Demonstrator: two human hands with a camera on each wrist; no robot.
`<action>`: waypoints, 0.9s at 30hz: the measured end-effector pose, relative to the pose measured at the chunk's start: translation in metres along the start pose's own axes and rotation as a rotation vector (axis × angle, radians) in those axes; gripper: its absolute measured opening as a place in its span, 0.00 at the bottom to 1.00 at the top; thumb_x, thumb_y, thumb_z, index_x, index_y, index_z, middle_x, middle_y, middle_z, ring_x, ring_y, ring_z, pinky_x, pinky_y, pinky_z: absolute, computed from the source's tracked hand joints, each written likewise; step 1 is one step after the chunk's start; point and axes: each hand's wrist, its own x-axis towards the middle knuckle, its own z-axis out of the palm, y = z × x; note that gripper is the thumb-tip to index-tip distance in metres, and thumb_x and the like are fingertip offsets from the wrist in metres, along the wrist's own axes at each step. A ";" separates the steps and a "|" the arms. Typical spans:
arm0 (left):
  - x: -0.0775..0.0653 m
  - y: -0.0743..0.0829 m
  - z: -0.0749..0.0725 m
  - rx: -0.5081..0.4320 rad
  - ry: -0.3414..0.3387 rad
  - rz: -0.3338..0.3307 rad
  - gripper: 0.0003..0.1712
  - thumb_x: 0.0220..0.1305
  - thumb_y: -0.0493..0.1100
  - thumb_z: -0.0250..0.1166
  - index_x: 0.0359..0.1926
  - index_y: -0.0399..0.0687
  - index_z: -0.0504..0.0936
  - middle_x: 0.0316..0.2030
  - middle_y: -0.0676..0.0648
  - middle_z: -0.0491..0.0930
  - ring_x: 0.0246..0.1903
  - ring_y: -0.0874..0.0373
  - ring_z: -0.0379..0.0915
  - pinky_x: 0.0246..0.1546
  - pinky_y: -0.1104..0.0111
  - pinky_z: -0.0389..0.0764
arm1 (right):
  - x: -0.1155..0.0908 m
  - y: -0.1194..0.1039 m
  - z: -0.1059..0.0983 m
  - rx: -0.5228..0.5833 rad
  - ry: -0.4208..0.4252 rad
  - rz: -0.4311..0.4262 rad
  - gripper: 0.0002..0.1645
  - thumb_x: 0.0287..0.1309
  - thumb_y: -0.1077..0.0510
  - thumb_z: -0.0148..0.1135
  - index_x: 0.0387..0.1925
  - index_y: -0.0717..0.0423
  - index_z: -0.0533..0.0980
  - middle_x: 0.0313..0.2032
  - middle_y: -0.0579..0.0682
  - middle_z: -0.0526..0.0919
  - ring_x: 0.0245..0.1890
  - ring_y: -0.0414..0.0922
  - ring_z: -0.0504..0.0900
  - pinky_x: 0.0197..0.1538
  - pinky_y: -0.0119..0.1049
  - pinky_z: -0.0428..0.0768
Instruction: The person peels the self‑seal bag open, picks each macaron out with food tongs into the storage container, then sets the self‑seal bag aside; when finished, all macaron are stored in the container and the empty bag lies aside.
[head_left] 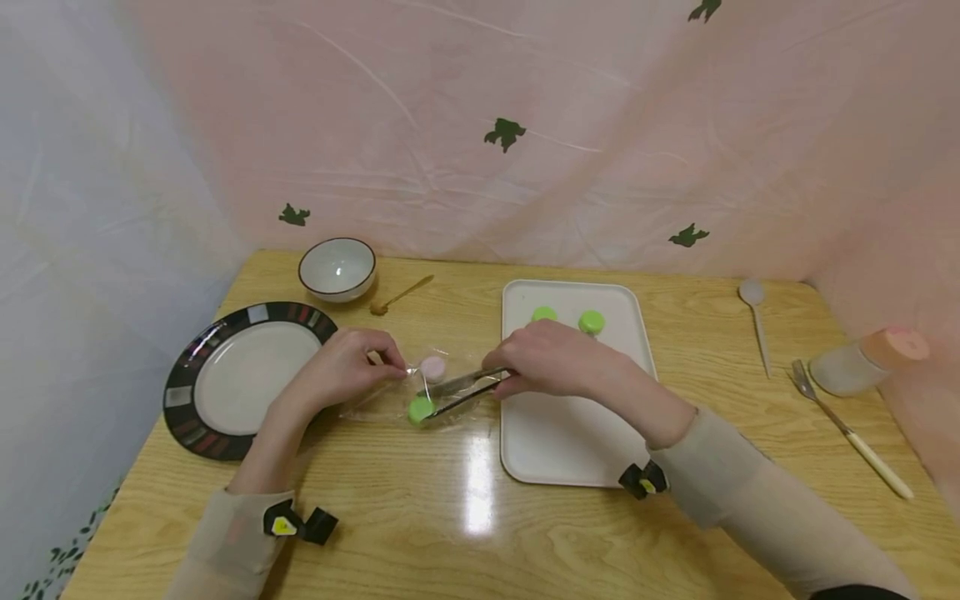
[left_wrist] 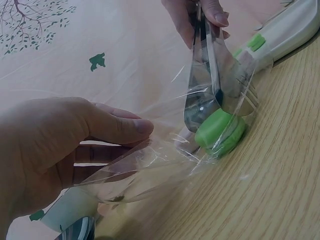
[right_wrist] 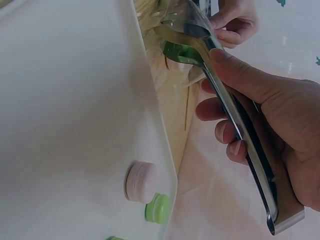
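My left hand [head_left: 341, 367] pinches the edge of a clear plastic bag [left_wrist: 145, 167] between thumb and fingers. In my right hand [head_left: 558, 358] are metal tongs [head_left: 459, 384], their tips reaching into the bag. A green macaron [left_wrist: 220, 132] lies at the tong tips, seen through the plastic close over the wooden table. Beside it in the bag is a pale pink macaron [head_left: 432, 368]. Under my right forearm stretches a white rectangular tray [head_left: 558, 446]. On the tray, the right wrist view shows another pink macaron [right_wrist: 141, 181] next to a green one [right_wrist: 158, 208].
A dark-rimmed plate [head_left: 183, 400] stands at the left, partly behind my left hand. Farther back are a white bowl [head_left: 337, 268] and a small golden spoon [head_left: 405, 293]. To the right lie a pale spoon [head_left: 757, 321], a fork [head_left: 847, 433] and a pink-capped jar [head_left: 847, 368].
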 end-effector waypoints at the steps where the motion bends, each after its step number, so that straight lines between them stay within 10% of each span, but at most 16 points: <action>1: 0.000 0.000 0.000 0.001 0.002 0.003 0.07 0.52 0.46 0.71 0.24 0.66 0.82 0.24 0.64 0.81 0.29 0.68 0.76 0.36 0.66 0.76 | -0.001 0.000 0.000 -0.007 0.005 -0.002 0.12 0.53 0.39 0.63 0.27 0.40 0.75 0.17 0.34 0.71 0.18 0.33 0.66 0.25 0.31 0.67; 27: 0.000 -0.003 -0.001 0.022 0.008 0.018 0.06 0.53 0.47 0.71 0.25 0.67 0.82 0.25 0.65 0.81 0.29 0.68 0.77 0.34 0.70 0.75 | -0.033 0.015 -0.014 -0.022 0.032 0.083 0.12 0.54 0.39 0.62 0.26 0.38 0.74 0.16 0.35 0.67 0.17 0.33 0.61 0.23 0.28 0.62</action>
